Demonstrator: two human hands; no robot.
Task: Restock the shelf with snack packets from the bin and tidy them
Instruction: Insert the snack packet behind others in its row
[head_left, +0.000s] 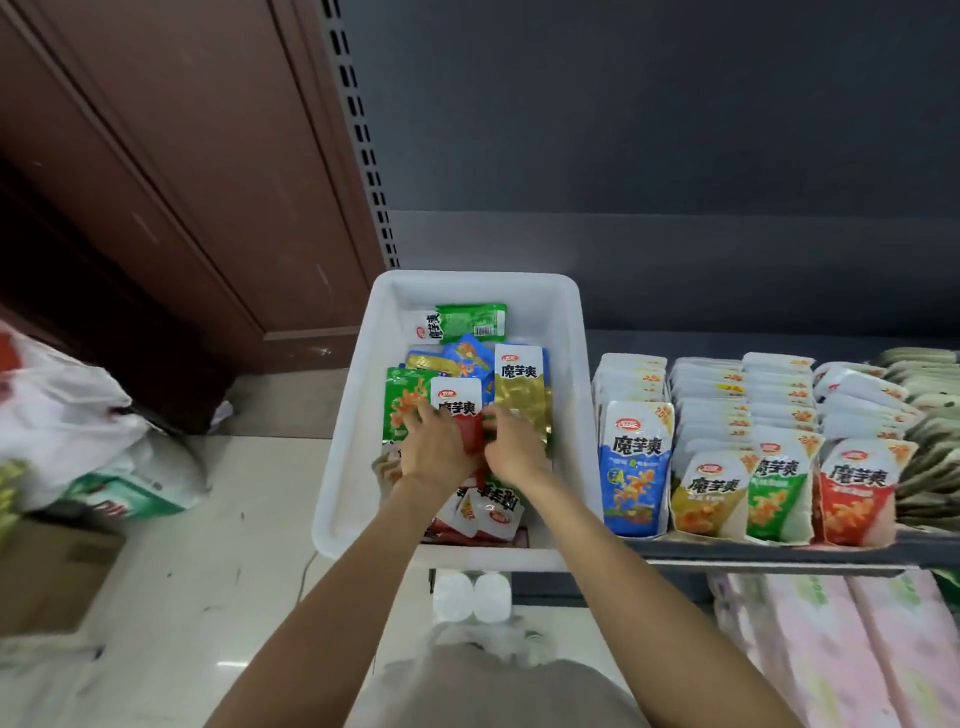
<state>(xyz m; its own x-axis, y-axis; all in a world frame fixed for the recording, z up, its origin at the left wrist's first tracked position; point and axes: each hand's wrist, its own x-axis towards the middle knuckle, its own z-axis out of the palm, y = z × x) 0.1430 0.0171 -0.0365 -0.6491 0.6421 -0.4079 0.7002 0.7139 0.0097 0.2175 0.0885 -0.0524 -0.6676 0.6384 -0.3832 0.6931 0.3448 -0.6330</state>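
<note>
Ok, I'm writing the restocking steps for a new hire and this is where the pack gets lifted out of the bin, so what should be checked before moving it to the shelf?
1. Grip: left hand and right hand both hold the red pack: ok.
2. Only one pack in the hands: cannot tell, the hands hide its lower half.
3. Matching row: a red row stands on the shelf, rightmost of the upright rows: ok.
4. Room in that row: cannot tell, it looks tightly filled.
5. Path: the bin wall lies between the pack and the rows, so lift over it: ok.
6. Bin steady: its front overhangs the shelf edge: not ok.
</note>
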